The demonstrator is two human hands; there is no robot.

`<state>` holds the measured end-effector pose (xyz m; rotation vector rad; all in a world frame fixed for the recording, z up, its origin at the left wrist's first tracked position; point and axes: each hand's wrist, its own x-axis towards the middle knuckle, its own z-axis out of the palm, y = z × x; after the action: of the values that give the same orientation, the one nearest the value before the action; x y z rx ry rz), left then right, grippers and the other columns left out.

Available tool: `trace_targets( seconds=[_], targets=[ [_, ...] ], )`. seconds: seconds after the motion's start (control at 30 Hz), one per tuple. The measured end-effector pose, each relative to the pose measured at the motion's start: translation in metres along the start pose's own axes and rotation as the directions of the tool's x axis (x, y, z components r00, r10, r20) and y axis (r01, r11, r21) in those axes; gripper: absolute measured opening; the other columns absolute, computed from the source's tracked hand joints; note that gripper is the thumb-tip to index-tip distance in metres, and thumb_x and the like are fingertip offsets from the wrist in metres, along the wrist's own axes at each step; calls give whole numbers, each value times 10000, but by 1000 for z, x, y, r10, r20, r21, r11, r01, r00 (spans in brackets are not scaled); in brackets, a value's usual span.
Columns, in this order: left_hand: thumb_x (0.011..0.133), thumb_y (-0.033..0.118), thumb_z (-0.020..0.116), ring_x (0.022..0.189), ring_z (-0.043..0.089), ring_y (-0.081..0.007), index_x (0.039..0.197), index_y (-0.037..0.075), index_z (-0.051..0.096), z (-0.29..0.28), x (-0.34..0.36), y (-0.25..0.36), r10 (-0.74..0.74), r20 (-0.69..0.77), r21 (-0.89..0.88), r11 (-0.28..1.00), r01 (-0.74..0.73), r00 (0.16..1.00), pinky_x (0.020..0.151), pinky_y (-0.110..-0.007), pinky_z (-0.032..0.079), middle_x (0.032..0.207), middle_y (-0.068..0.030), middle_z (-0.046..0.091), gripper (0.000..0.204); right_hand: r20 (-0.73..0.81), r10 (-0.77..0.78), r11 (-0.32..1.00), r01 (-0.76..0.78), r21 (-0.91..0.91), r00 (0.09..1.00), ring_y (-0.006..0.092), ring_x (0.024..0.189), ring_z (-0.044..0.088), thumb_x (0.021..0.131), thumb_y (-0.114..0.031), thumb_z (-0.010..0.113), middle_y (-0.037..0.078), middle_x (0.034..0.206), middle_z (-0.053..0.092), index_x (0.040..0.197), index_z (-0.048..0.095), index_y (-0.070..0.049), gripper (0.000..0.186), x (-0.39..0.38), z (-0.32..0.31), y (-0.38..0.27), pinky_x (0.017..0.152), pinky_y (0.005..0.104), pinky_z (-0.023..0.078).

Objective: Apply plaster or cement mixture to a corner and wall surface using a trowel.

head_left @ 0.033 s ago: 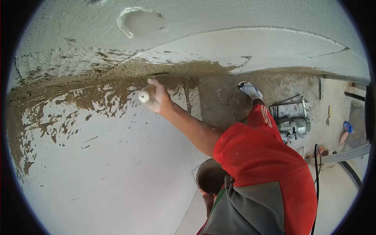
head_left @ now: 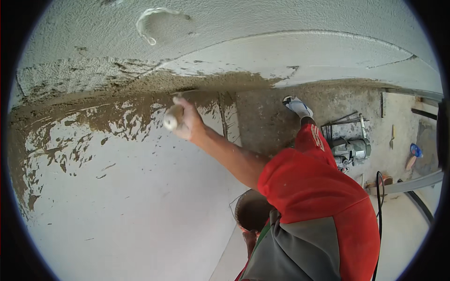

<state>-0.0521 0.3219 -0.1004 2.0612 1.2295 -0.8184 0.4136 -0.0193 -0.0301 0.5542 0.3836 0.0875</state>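
My right hand is wrapped round the pale, round-ended handle of what looks like a trowel. Its thin blade edge lies along the seam where the wall meets the white surface, mostly hidden behind the hand. Wet brown mortar is smeared along this seam, and streaks of it spread over the white surface. Low in the picture, my left hand is closed at the edge of a bucket with a brown inside. Its fingers are partly hidden by the bucket and my shirt.
The rough white wall runs across the top, with a pale loop on it. To the right are my foot, a grey motor-like machine, a small yellow-handled tool, a blue object and a black cable.
The handle's round end has dropped slightly toward me, and my right hand has shifted a little with it. The left hand and the bucket stay as they were.
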Motion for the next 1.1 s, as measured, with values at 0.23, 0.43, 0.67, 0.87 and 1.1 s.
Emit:
trace_targets(
  seconds=[0.23,0.43,0.67,0.87,1.1],
  targets=[
    [610,61,638,693,534,-201,853,-78,548,7,-10,17,-84,-12,-39,996,83,996,627,-366,441,744,-94,558,294,-126,214,892,-246,-380,969,197,588,565,809,-323,635,65,793,564,893,496,-111,268,-79,-110,-19,491,380,496],
    [618,44,631,766,533,-207,978,-77,494,39,2,20,-230,-180,-87,972,217,957,677,-358,445,859,-121,555,404,-654,-179,506,-502,-702,735,215,610,538,808,-136,632,84,794,495,959,479,-74,224,-65,-266,-113,489,378,492],
    [615,-16,612,788,553,-203,1001,-36,450,86,61,-32,-237,-154,-388,907,161,959,706,-347,476,871,-115,557,418,-666,-381,505,-459,-731,642,230,586,538,808,-45,583,92,725,465,906,504,-21,128,75,-393,-173,495,388,495],
    [612,20,630,706,509,-178,940,-9,415,104,54,-47,-304,-131,-429,875,223,944,641,-323,451,811,-92,529,393,-627,-296,482,-453,-750,721,186,588,556,788,4,561,94,747,500,925,514,-20,147,133,-331,-220,484,305,506],
    [595,37,641,711,491,-189,918,-6,427,112,47,-20,-446,-83,-298,864,405,891,656,-342,440,809,-84,512,390,-486,-211,903,-21,-430,848,154,586,522,820,-76,607,115,794,499,1106,404,-56,351,104,-262,-212,483,244,479]
  ],
)
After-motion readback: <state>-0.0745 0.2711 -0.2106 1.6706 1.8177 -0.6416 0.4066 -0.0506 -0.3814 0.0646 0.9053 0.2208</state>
